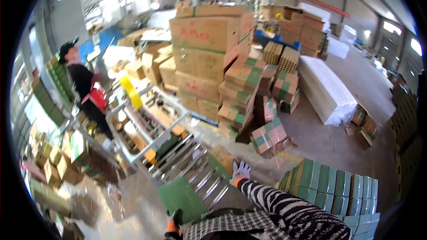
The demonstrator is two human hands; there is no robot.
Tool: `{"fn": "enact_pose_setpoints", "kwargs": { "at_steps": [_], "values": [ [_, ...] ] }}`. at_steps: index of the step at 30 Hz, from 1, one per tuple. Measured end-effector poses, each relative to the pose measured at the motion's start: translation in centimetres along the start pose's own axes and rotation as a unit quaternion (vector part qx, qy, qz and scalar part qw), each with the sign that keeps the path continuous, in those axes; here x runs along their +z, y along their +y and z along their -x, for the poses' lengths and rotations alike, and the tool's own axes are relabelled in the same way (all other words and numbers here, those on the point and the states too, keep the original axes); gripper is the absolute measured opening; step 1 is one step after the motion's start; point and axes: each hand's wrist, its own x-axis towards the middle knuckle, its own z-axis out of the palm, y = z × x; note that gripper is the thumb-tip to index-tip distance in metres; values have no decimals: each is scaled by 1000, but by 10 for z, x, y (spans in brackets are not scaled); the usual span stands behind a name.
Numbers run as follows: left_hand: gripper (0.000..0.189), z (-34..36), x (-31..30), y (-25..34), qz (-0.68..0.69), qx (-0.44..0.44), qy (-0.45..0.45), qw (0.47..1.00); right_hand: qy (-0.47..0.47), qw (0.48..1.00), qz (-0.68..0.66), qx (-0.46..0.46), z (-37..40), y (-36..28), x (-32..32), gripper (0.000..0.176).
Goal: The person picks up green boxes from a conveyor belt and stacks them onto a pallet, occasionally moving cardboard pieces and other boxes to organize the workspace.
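My right hand (241, 172), in a pale grey glove with an orange cuff, has its fingers spread at the edge of a brown cardboard box (222, 158) with a green side. That box rests on the roller conveyor (195, 164). Close to my body, a flat-looking green box (181, 199) lies tilted over the rollers' near left side. My left hand (175, 218), in a dark-backed glove with an orange cuff, is at its lower edge and seems to grip it; some of the fingers are hidden.
A metal-framed machine (147, 120) with yellow tape stands at the conveyor's far end, a person (84, 80) beside it. Stacked cartons (204, 58) rise ahead. Green boxes (333, 186) are piled at right. A white wrapped bundle (327, 91) lies on the floor.
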Motion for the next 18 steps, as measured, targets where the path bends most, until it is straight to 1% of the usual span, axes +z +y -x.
{"fn": "enact_pose_setpoints", "kwargs": {
  "at_steps": [1, 2, 3, 4, 5, 6, 7, 8, 9, 10, 11, 12, 13, 15, 16, 17, 18],
  "values": [
    [50, 12, -1, -4, -93, 48, -22, 994, 47, 999, -11, 0, 0, 0, 7, 82],
    [47, 24, 1, 2, -45, 24, -3, 999, 50, 999, 4, 2, -1, 1, 8, 81],
    [45, 28, 3, 7, 98, -39, 27, 994, 50, 999, -6, 5, -1, -1, 5, 84],
    [44, 32, 5, 13, 281, -94, 69, 953, 37, 999, 4, 2, -1, -1, 2, 91],
    [46, 34, 9, 16, 450, -133, 114, 876, 32, 999, 10, 0, -4, -1, 3, 97],
    [48, 34, 14, 13, 585, -155, 143, 783, 32, 999, 15, 1, -6, 0, 6, 103],
    [52, 24, 13, 10, 659, -220, 153, 702, 23, 999, 19, -15, -6, 0, 8, 103],
    [65, 24, 30, -30, 792, -216, 133, 555, 20, 1000, 12, -6, -8, 1, 9, 104],
    [65, 28, 17, 0, 793, -219, 142, 551, 20, 1000, 5, 8, -9, 2, 9, 105],
    [72, 25, 3, 32, 731, -239, 200, 607, 29, 999, 4, 13, -10, 3, 11, 101],
    [79, 19, -13, 59, 660, -257, 255, 658, 26, 1000, 7, 8, -12, 4, 10, 101],
    [89, 19, -15, 56, 696, -245, 250, 627, 19, 1000, -18, 10, -14, 8, 9, 100],
    [89, 20, -15, 53, 696, -249, 253, 624, 11, 999, -43, 14, -17, 12, 7, 100],
    [87, 20, -21, 55, 665, -255, 258, 653, 4, 999, -46, 23, -37, 31, 10, 103],
    [85, 19, -25, 60, 677, -243, 272, 639, 5, 991, -127, 28, -56, 46, 16, 103],
    [85, 17, -33, 71, 677, -248, 271, 638, 5, 978, -207, 33, -71, 56, 19, 103],
    [76, 14, -43, 84, 654, -252, 284, 654, 0, 978, -205, 35, -77, 59, 8, 103]
  ]
}}
